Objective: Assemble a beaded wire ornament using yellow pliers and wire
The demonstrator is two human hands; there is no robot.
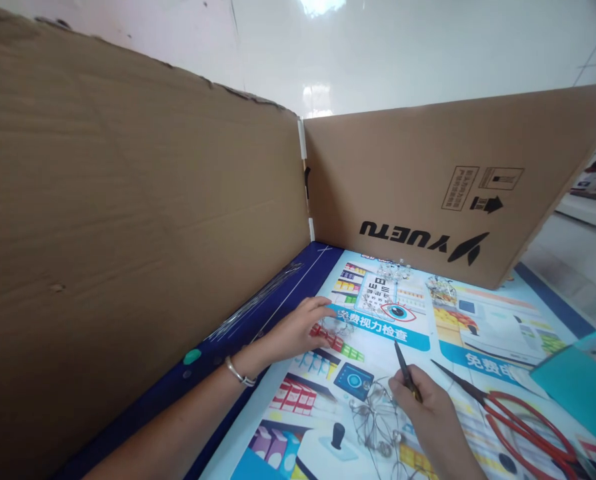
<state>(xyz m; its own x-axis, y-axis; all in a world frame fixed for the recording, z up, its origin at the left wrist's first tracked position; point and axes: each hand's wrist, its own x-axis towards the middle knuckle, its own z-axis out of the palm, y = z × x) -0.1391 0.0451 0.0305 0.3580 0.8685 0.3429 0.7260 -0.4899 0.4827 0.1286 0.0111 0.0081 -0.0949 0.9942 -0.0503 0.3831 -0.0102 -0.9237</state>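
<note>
My left hand (305, 327) reaches over the printed sheet, its fingers curved and apart beside a small piece of thin silver wire (339, 325). I cannot see it gripping the wire. My right hand (431, 410) pinches a slim black pointed tool (404, 367) that resembles tweezers, tip pointing up and away. Under and left of that hand lies a larger tangle of looped silver wire (375, 417). Scissors (518, 413) with red handles and dark blades lie to the right of my right hand.
Tall cardboard panels (128, 200) stand on the left, with another (418, 167) behind, meeting in a corner. More wire pieces (442, 290) lie near the back panel. A teal flat object (578, 387) sits at the right edge. The printed sheet (298, 363) covers the work surface.
</note>
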